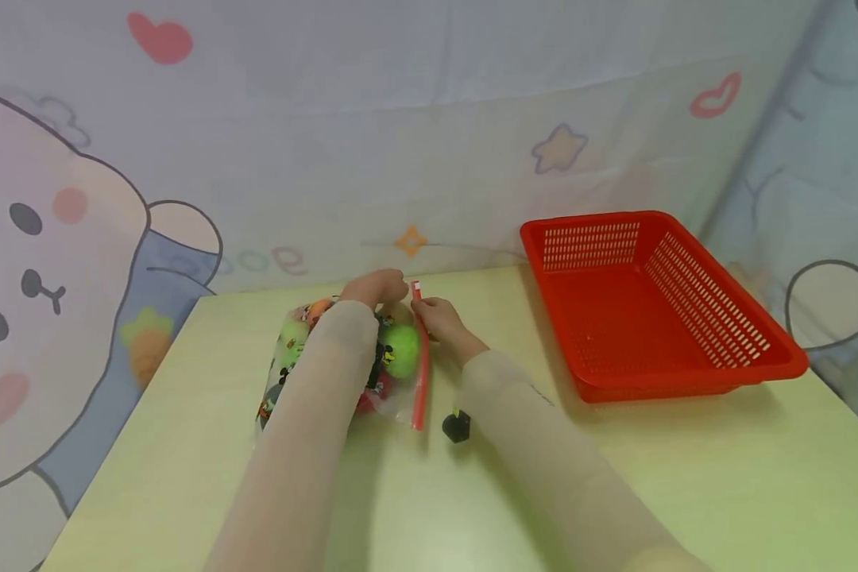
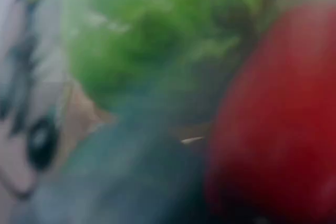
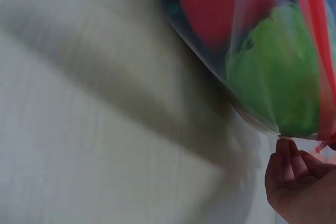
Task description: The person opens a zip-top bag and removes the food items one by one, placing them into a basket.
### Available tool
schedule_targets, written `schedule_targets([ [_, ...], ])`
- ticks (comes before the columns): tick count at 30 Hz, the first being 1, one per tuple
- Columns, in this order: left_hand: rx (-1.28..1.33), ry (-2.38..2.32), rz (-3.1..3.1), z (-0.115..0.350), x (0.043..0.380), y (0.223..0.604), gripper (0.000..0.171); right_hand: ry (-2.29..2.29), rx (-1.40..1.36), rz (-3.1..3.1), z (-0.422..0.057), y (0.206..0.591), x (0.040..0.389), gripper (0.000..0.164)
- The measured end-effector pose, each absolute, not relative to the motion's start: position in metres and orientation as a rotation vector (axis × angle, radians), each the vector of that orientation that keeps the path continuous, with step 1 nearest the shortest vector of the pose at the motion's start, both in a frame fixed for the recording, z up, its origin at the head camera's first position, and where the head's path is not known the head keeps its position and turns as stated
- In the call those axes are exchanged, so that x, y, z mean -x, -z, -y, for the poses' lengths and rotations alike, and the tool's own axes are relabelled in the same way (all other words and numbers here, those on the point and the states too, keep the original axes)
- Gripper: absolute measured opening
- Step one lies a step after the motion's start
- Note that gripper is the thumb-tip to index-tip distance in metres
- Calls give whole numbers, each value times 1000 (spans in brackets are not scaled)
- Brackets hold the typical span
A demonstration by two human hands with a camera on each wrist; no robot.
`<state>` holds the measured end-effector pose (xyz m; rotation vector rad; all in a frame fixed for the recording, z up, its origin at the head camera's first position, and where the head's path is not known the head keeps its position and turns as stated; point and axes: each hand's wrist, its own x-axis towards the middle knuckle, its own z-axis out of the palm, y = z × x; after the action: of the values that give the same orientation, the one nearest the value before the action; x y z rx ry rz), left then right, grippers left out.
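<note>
A clear zip bag [image 1: 419, 381] with cartoon prints and a red zip strip lies on the table, filled with green, red, orange and dark round things. My left hand [image 1: 376, 287] bends over the bag's far side and grips it near the strip's far end; its fingertips are partly hidden. With thumb and fingers my right hand [image 1: 442, 319] pinches the red strip near that same end. In the right wrist view, a hand's fingertips touch the bag's corner beside a green thing [image 3: 278, 72]. Blurred green [image 2: 157, 35] and red [image 2: 278, 119] shapes fill the left wrist view.
A red plastic basket [image 1: 586, 334] with slotted walls stands at the right, with nothing visible inside. A small dark angular thing [image 1: 456, 427] with a yellowish tip lies on the table beside the right forearm. A printed cloth [image 1: 457, 159] hangs behind the table.
</note>
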<state>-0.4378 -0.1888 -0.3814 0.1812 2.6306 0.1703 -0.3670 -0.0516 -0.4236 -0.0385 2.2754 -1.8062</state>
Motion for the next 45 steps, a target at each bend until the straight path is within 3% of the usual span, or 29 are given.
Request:
schedule_targets([
  [5,-220,-142,-2673,194,445,399,47,1896,10,-2241,58,449,398,40],
  [11,-240,-278,-2710,196,446,404,46,1835,-114,-2244,52,377,343,38],
  [15,-283,-272,-2781,202,469,419,45,1777,-70,-2307,49,362,338,40],
  [19,-310,-304,-2796,203,482,431,42,1772,-6,-2322,46,371,347,36],
  [27,-286,-445,-2774,183,452,388,27,1808,-7,-2324,44,378,356,33],
  [35,-174,-493,-2844,163,379,325,26,1751,-17,-2424,48,382,358,28],
  [45,-166,-565,-2959,163,373,330,30,1721,-16,-2417,41,381,348,25],
])
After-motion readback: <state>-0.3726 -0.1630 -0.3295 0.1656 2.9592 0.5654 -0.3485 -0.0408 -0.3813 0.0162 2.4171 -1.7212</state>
